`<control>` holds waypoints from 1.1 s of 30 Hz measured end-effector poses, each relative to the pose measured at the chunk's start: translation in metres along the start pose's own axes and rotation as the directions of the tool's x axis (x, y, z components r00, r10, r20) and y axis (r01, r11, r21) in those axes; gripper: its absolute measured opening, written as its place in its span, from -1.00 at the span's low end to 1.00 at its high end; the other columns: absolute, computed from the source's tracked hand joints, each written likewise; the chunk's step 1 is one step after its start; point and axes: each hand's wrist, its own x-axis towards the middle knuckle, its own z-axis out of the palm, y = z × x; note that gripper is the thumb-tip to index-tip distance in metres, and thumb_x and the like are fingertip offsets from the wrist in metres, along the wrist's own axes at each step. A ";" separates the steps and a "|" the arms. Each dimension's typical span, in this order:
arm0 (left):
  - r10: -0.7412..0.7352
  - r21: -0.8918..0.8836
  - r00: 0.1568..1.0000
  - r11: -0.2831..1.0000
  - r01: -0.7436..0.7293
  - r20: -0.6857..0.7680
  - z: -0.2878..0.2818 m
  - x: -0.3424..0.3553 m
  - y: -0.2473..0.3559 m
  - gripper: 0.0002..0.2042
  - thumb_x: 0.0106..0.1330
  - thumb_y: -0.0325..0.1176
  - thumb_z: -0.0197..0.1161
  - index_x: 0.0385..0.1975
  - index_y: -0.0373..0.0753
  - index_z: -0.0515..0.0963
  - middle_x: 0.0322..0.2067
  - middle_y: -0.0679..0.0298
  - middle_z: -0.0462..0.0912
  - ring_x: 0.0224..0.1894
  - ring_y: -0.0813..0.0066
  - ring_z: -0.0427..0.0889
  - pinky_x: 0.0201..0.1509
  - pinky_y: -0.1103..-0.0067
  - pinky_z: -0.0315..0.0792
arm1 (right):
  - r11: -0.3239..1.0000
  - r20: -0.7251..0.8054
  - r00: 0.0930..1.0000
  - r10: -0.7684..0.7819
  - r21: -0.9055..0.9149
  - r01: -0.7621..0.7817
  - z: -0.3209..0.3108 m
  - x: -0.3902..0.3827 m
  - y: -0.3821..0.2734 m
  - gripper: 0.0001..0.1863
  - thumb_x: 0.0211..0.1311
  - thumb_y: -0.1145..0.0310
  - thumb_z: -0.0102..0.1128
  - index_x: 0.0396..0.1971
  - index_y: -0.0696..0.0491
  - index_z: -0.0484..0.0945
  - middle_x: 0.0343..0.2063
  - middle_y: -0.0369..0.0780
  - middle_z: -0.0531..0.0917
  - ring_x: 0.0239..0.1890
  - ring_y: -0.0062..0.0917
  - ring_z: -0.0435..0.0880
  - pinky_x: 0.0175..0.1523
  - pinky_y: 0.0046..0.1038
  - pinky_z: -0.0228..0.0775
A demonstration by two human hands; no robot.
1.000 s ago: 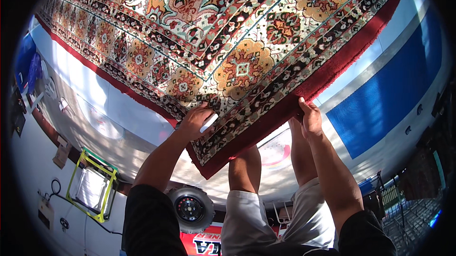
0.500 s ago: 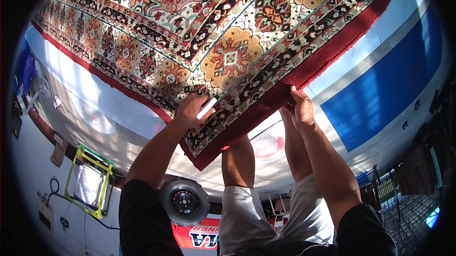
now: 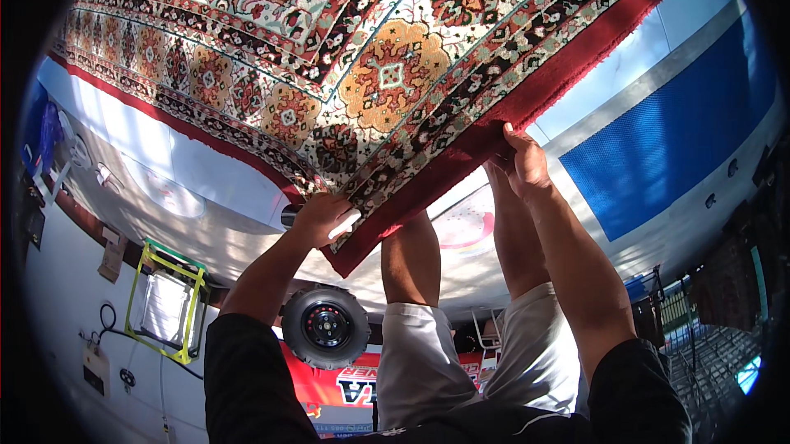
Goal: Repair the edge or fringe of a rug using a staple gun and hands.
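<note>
A patterned rug (image 3: 392, 74) with a dark red fringe-like border spreads across the upper view, its near corner pointing toward me. My left hand (image 3: 322, 218) is closed at that corner around a slim white object (image 3: 344, 225) whose kind I cannot make out. A dark rounded end (image 3: 289, 215) shows on the other side of this hand; whether it belongs to the white object is unclear. My right hand (image 3: 525, 162) pinches the rug's red right edge, thumb on top and the other fingers partly hidden underneath. The edge is raised in front of my legs.
A blue textured mat (image 3: 671, 131) lies on the right. White panels or tiles (image 3: 206, 166) show beneath the rug. Around the rim are a black wheel (image 3: 326, 326), a yellow-green frame (image 3: 170, 302) and a red printed banner (image 3: 329, 382). My bare lower legs (image 3: 411, 267) stand close to the rug corner.
My left hand has moved down toward the rug corner with the white object, and the dark end has come into sight. The rug has shifted slightly; my right hand keeps its grip.
</note>
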 end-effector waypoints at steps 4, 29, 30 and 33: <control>-0.267 -0.058 0.960 0.960 0.273 0.084 -0.004 0.002 -0.003 -0.71 -0.05 -0.34 0.42 -0.34 -0.22 0.49 -0.45 0.14 0.54 -0.31 0.01 0.53 -0.16 0.23 0.37 | 0.998 0.050 0.997 0.062 -0.026 -0.061 0.000 -0.003 -0.005 -0.76 0.38 0.19 0.12 -0.29 0.07 0.57 -0.35 -0.26 0.67 -0.33 -0.55 0.63 -0.19 -0.48 0.48; -0.583 -0.516 0.762 0.761 0.392 -0.282 -0.095 0.241 -0.008 -0.59 0.17 0.00 0.38 -0.22 -0.23 0.59 -0.38 0.15 0.70 -0.28 0.13 0.68 -0.13 0.32 0.52 | 0.987 -0.108 0.985 -0.132 -0.105 0.121 0.004 0.033 -0.093 -0.48 0.42 -0.11 -0.07 0.01 0.05 0.53 -0.10 -0.26 0.67 -0.13 -0.48 0.62 0.03 -0.37 0.41; -0.580 -0.516 0.761 0.764 0.386 -0.290 -0.099 0.247 -0.006 -0.59 0.17 0.00 0.38 -0.22 -0.23 0.59 -0.38 0.15 0.70 -0.28 0.13 0.68 -0.13 0.32 0.52 | 0.986 -0.102 0.986 -0.128 -0.120 0.116 0.004 0.031 -0.097 -0.49 0.42 -0.11 -0.07 0.00 0.03 0.54 -0.12 -0.25 0.67 -0.16 -0.49 0.62 0.02 -0.39 0.41; -0.850 -0.707 0.410 0.511 0.489 -0.331 -0.108 0.257 -0.006 -0.65 0.15 -0.02 0.41 -0.43 -0.23 0.63 -0.52 0.20 0.65 -0.44 0.29 0.64 -0.27 0.42 0.48 | 0.936 -0.141 0.989 -0.036 -0.353 -0.016 0.014 0.019 -0.113 -0.45 0.37 -0.14 0.00 0.02 0.05 0.53 -0.14 -0.24 0.67 -0.17 -0.45 0.62 0.00 -0.38 0.41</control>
